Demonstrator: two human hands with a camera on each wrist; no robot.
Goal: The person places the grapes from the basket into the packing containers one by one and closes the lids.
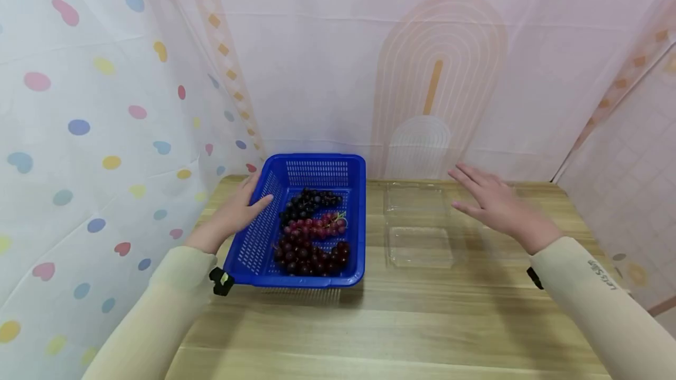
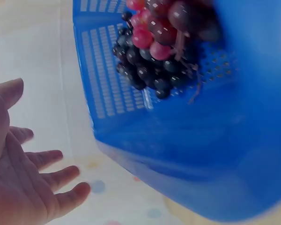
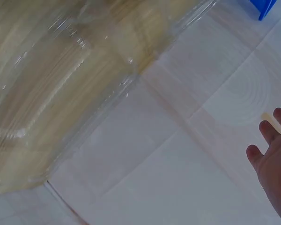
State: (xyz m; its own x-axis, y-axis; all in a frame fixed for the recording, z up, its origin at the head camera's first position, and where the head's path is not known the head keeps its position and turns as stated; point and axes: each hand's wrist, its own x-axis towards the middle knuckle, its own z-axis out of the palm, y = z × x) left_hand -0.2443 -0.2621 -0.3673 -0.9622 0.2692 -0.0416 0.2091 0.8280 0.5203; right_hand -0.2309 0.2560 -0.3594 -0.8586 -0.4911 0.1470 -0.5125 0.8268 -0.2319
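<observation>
A blue plastic basket [image 1: 361,221] stands at the left of the table and holds three bunches of grapes. Black grapes [image 1: 302,205] lie at the back, brighter red grapes [image 1: 317,227] in the middle, and dark red grapes [image 1: 306,257] at the front. Beside the basket's left wall is my left hand [image 1: 232,213], fingers extended; the left wrist view shows a gap between hand and basket [image 2: 187,131]. My right hand [image 1: 493,204] hovers over the right side with straight, spread fingers, holding nothing. Near it lies a clear plastic clamshell container [image 1: 419,247], its outline faint.
The wooden table [image 1: 401,327] backs onto a pale patterned curtain [image 1: 317,75]. Another curtain with coloured dots [image 1: 105,133] hangs along the left side, and a pale one [image 1: 623,163] along the right.
</observation>
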